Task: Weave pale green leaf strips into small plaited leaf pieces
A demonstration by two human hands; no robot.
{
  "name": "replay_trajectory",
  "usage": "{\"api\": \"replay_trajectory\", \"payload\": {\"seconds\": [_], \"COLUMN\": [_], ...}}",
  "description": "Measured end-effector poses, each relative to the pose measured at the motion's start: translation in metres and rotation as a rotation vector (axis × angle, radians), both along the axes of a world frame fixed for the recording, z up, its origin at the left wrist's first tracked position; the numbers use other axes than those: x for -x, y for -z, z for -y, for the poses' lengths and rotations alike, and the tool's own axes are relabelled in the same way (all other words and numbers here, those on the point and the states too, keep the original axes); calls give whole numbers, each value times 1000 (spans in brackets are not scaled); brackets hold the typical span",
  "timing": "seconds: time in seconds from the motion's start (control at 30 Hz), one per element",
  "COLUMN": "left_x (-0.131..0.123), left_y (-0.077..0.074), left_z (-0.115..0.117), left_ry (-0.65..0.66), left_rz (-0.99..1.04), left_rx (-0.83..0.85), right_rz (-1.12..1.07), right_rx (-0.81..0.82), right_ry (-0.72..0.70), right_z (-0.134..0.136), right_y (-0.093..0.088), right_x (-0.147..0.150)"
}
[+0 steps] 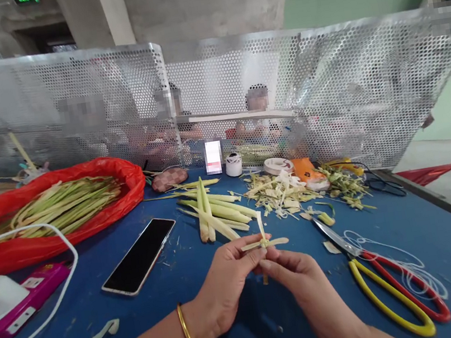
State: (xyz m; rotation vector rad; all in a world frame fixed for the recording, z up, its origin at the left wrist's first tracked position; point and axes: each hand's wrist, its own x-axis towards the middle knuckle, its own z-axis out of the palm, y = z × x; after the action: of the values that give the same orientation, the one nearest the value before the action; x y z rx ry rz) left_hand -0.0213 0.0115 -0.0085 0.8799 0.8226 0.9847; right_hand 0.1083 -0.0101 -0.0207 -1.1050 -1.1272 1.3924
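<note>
Between both hands is a small cross-shaped piece of pale leaf strips (264, 241), its ends sticking out up, left, right and down from a knotted middle. My left hand (235, 269), with a gold bangle on its wrist, pinches it between thumb and fingers. My right hand (295, 271) pinches it from below and the right, fingertips touching the left hand's. Beyond the hands lies a pile of pale green leaf strips (225, 211). Scissors (347, 247) with one yellow and one red handle lie to the right, blades slightly apart, beside a loose coil of white string (414, 270).
A black-screened phone (139, 258) and magenta power strip (28, 297) lie left, near a red plastic bag (91, 234) of long green strips. Leaf scraps (280, 192), a tape roll (278, 165) and a white jar (233, 165) stand before a perforated metal screen (228, 72); people sit behind it.
</note>
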Motion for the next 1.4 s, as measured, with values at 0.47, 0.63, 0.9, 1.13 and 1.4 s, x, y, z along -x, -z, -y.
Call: {"api": "replay_trajectory", "payload": {"seconds": [0.47,0.63,0.9,1.13,1.4], "left_x": [2,6,6,3,-1], "left_y": [-4,-4,-5,1,-4], "left_z": [0,-4,-5,-4,-2], "left_ry": [-6,-38,-50,22,-45], "left_rz": [24,-34,-65,-151,-224], "left_rx": [21,67,79,4,-127], "right_rz": [143,355,368,350,404], "right_rx": [-122,-222,-275,-327,-332], "right_ry": [-75,-38,56,-6,-32], "right_z": [0,-7,-10,-5,-4], "right_y": [0,0,1,2,1], "right_x": [-3,-12,-19,-15,-20]}}
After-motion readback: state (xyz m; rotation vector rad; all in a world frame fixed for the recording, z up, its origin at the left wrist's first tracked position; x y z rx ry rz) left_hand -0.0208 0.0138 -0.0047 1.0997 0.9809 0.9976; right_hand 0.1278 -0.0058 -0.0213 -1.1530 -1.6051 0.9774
